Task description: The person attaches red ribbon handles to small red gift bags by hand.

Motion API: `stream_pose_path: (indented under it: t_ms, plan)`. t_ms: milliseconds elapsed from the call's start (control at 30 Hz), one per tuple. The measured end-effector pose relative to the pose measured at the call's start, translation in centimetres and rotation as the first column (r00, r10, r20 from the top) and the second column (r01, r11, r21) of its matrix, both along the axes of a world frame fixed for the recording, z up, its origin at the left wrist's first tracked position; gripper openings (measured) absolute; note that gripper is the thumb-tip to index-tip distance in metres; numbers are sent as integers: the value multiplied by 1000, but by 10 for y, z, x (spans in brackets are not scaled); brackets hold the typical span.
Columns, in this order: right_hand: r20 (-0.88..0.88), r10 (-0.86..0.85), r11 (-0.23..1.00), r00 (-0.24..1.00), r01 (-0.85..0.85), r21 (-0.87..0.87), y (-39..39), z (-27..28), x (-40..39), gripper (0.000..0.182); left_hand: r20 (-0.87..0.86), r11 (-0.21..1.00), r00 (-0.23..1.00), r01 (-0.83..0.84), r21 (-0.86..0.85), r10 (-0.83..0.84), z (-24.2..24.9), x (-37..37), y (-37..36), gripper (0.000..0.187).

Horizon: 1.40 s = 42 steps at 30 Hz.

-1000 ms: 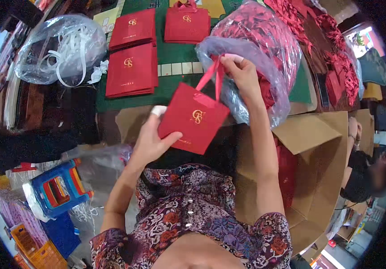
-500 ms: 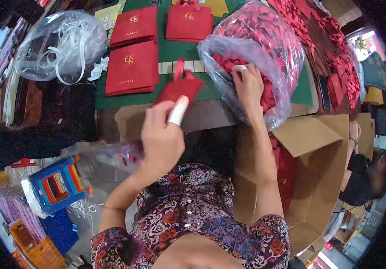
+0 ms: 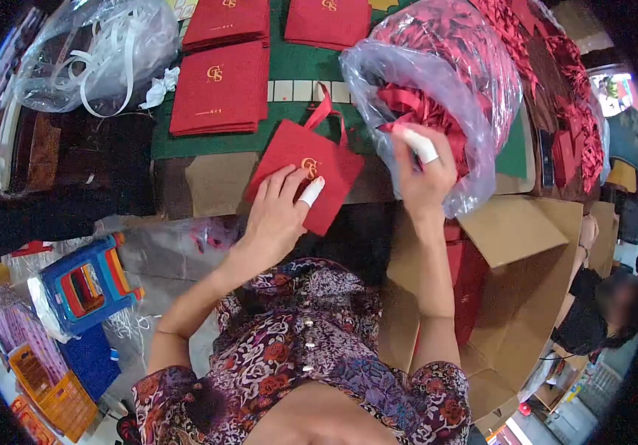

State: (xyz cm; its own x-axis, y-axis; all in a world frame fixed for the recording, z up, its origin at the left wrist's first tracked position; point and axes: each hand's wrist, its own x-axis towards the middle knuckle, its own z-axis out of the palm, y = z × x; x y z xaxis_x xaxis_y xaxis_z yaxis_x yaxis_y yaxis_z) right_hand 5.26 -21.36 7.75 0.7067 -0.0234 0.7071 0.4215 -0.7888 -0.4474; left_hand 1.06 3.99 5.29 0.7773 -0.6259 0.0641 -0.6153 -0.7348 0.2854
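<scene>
A flat red gift bag (image 3: 326, 196) with a gold logo lies tilted at the table's front edge, a red ribbon loop (image 3: 322, 110) standing out at its top. My left hand (image 3: 278, 215) grips its lower left part, fingers pressed on the front; a white cover wraps one digit. Over the mouth of a clear plastic bag (image 3: 367, 74) filled with red ribbons (image 3: 426, 107), my right hand (image 3: 429, 174) is closed in a pinch. A short piece of red ribbon (image 3: 387, 127) shows at its fingertips. One right finger also wears a white wrap.
Stacks of red gift bags (image 3: 219, 89) lie on the green mat (image 3: 167, 144). An open cardboard box (image 3: 515, 297) stands below at right, with red bags inside. A plastic bag of white ribbon (image 3: 44, 74) sits at left. Another person (image 3: 593, 311) is at far right.
My right hand has drawn back out of the ribbon bag, with red ribbon at its fingertips. My left hand has lowered the gift bag, which now lies flat, logo up, at the table edge.
</scene>
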Motion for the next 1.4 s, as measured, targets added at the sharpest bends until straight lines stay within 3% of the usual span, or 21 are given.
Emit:
stream_pose_path:
  t_ms: [67,200,233,333,400,500,533,633,667,733,767,800,867,900,967,1067,1200,1267,1333,1400]
  plan:
    - [-41,79,995,996,-76,67,22,0,-12,21,-132,989,991,-27,-147,7,13,3,-6,91]
    - [-106,184,982,977,-178,63,57,-10,-37,25,-106,953,984,-166,-255,143,-1,1,-32,85]
    - [-96,191,976,977,-179,121,62,-14,-41,26,-137,917,982,-169,-362,127,-4,2,-35,70]
    - [-195,201,969,960,-167,180,66,-20,-58,23,-194,842,978,-172,-511,83,-2,5,-26,55]
    - [-196,253,955,947,-212,207,68,-29,-64,25,-363,735,928,-299,-609,76,3,6,-19,48]
    - [-240,310,937,920,-253,239,75,-35,-68,25,-537,625,839,-372,-686,-91,6,17,-4,38]
    - [-263,326,931,908,-260,257,79,-37,-68,26,-538,627,837,-368,-687,-97,10,18,-5,38]
    - [-299,323,928,898,-237,289,90,-37,-67,24,-719,613,685,-522,-594,-114,23,21,-4,26]
    - [-300,320,928,899,-233,290,92,-36,-67,24,-720,615,684,-520,-593,-115,21,21,-2,26]
    - [-337,492,831,803,-318,456,93,-27,-64,23,-583,565,811,-499,-657,39,20,23,0,23]
    - [-371,517,816,771,-313,487,90,-18,-64,22,-817,460,574,-738,-494,44,27,19,6,22]
    - [-373,514,817,772,-308,487,85,-15,-64,22,-813,413,582,-746,-523,21,28,18,14,22]
    - [-415,344,907,842,-184,380,70,-12,-59,20,-802,397,589,-762,-512,96,16,17,34,22]
    - [-419,273,904,866,-82,419,62,-19,-56,16,-791,393,601,-759,-519,114,10,16,41,22]
    - [-543,87,917,835,146,372,49,-12,-45,13,-788,407,598,-762,-503,145,10,15,42,22]
    - [-447,-168,973,878,222,70,24,-20,-31,15,-781,402,614,-748,-528,116,3,16,37,23]
    - [-577,-249,939,778,340,53,22,-9,-29,19,-648,542,730,-643,-541,218,11,33,11,18]
    - [-574,-348,917,741,395,-46,21,-8,-22,23,-261,693,940,-339,-636,221,10,47,-3,14]
    - [-617,-344,918,708,391,-64,18,-12,-16,26,-319,688,925,-370,-625,208,14,55,-18,14]
    - [-586,-345,930,733,352,-107,14,-25,-15,22,-222,799,955,-289,-528,198,7,67,-28,19]
